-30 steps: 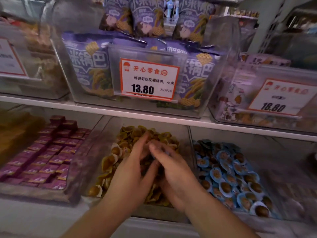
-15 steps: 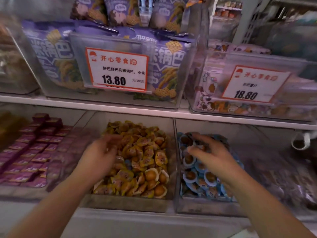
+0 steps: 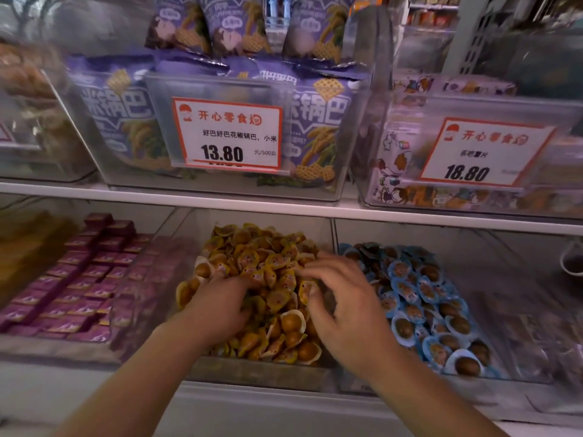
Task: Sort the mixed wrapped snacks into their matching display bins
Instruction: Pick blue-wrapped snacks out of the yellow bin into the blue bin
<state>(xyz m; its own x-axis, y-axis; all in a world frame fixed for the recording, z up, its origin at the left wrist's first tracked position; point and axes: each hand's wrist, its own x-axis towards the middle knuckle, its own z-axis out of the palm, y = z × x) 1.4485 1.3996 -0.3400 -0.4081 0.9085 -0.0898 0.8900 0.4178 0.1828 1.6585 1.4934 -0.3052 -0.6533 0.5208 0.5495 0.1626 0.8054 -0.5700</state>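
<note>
1. The small yellow-wrapped egg-shaped snacks (image 3: 268,288) lie heaped in the clear plastic middle bin (image 3: 262,373) on the lower shelf; the small blue-wrapped egg-shaped snacks (image 3: 422,298) fill the clear bin just beside it on the right, and flat purple wrapped squares (image 3: 79,279) sit in rows in the bin on the left.
2. The left hand (image 3: 217,307) rests on the left of the yellow heap, its fingers curled down into the packets; whether they pinch one I cannot tell, since the tips are buried.
3. The right hand (image 3: 344,307) hovers over the right of the same heap, near the divider to the blue bin; its fingers (image 3: 310,272) are loosely bent and spread, touching the top packets, with nothing clearly held.
4. Each piece looks light, with a firm rounded core under a thin glossy film; the film is likely slippery and crinkly, while the core should bear a modest squeeze.
5. The flat sealed rim around each core seems the handiest place to pinch; gripping across the round belly would probably work too, though it may slide.
6. The heap is loose; packets will likely shift and tumble when one is pulled, so stray colours may lie hidden underneath.
</note>
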